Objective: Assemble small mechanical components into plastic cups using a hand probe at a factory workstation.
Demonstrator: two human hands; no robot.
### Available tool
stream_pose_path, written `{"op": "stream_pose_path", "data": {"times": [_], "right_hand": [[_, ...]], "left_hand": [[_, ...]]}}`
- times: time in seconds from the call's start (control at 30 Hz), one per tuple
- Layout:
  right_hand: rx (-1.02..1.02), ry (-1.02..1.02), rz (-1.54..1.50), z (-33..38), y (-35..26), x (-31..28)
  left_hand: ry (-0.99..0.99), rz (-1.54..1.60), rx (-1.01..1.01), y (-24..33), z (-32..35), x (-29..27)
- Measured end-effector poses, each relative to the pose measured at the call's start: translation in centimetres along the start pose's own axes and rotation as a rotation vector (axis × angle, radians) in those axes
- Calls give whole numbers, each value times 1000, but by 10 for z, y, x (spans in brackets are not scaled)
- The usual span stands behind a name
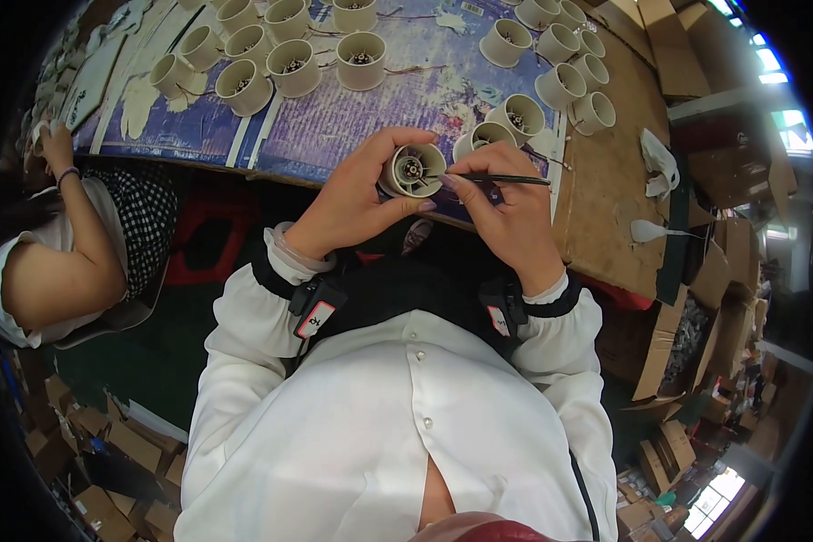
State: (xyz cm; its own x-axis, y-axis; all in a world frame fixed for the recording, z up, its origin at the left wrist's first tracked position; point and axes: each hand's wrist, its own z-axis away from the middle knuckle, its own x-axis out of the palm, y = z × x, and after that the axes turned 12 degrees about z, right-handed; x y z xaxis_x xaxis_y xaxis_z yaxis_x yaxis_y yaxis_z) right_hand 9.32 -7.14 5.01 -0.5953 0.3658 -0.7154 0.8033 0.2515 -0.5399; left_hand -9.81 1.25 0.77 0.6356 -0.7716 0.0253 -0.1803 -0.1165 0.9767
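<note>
My left hand [357, 197] grips a small cream round housing [413, 171], its open end facing up toward me with a dark hub inside. My right hand [506, 206] pinches a thin dark brush-like tool [506, 180], lying level with its tip at the housing's rim. Both hands are at the near edge of the work table [370, 117], which is covered with a blue printed sheet.
Several matching cream housings [294, 68] stand in groups on the table, more at the far right [560, 86]. A white rag [659, 163] lies on brown cardboard at the right. Another person [72, 244] sits at my left. Cardboard boxes [108, 452] litter the floor.
</note>
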Motion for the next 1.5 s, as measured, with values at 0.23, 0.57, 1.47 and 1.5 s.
{"op": "stream_pose_path", "data": {"times": [0.23, 0.57, 1.47, 1.5], "right_hand": [[-19, -1, 20, -1, 0, -1], [41, -21, 35, 0, -4, 3], [51, 25, 44, 3, -2, 6], [53, 24, 43, 3, -2, 6]], "left_hand": [[5, 11, -4, -1, 1, -1], [-7, 16, -3, 0, 1, 0], [42, 36, 37, -3, 1, 2], [43, 35, 47, -3, 1, 3]]}}
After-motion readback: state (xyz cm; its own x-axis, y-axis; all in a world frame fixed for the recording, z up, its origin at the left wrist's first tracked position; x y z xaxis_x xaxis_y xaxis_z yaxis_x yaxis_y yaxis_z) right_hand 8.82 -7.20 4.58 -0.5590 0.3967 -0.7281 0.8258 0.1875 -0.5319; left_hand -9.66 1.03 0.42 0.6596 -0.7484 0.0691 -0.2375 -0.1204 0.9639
